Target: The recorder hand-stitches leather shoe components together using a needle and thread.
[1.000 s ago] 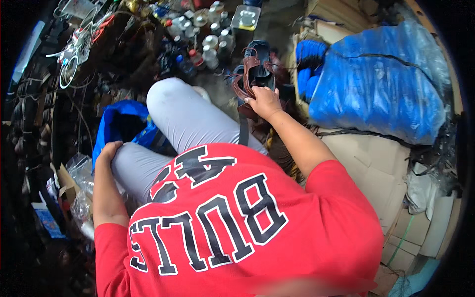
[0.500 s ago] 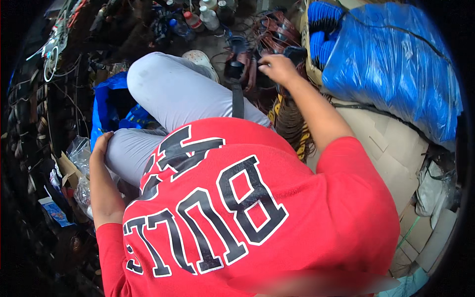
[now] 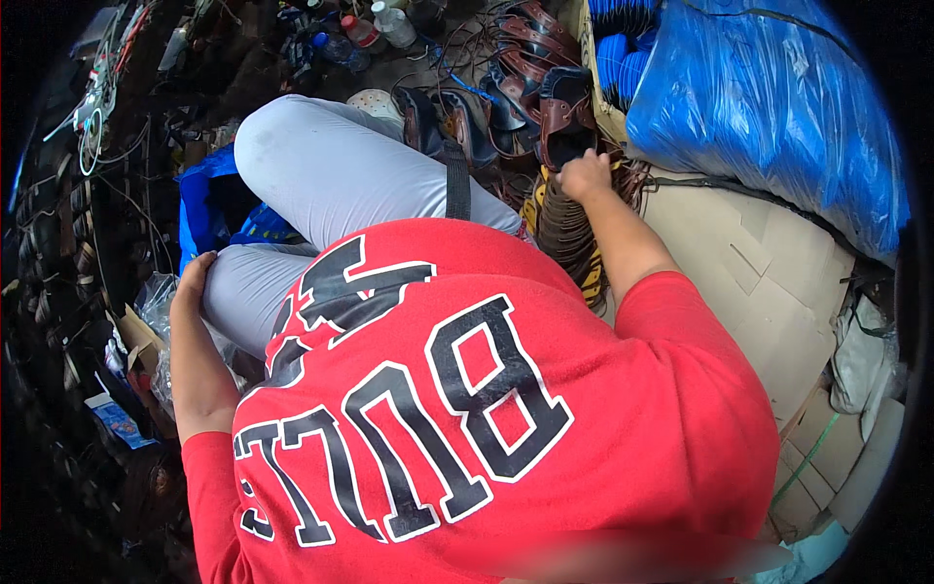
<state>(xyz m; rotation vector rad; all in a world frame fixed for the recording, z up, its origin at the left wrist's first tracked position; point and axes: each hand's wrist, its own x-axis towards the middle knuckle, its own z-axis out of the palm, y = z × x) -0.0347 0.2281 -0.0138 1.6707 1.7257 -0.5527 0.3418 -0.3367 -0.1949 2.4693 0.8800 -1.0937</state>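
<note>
My right hand is closed at the near edge of a dark brown leather shoe upper, which stands with its hollow side toward me. My arm partly hides the grip. More dark and brown uppers stand in a row to its left, with loose laces among them. Just below my hand lies a stack of brown strip-like pieces with yellow edging. My left hand rests on my left knee, fingers laid along the grey trousers, holding nothing.
A large blue plastic-wrapped bundle lies at the right beside flattened cardboard. Blue pieces fill a carton at the top. Bottles stand at the far side. An open blue bag is left of my legs, near cluttered cables.
My right hand has moved right and nearer to me, with the brown upper now standing at it. The row of uppers shows more fully. My left hand stays on the knee.
</note>
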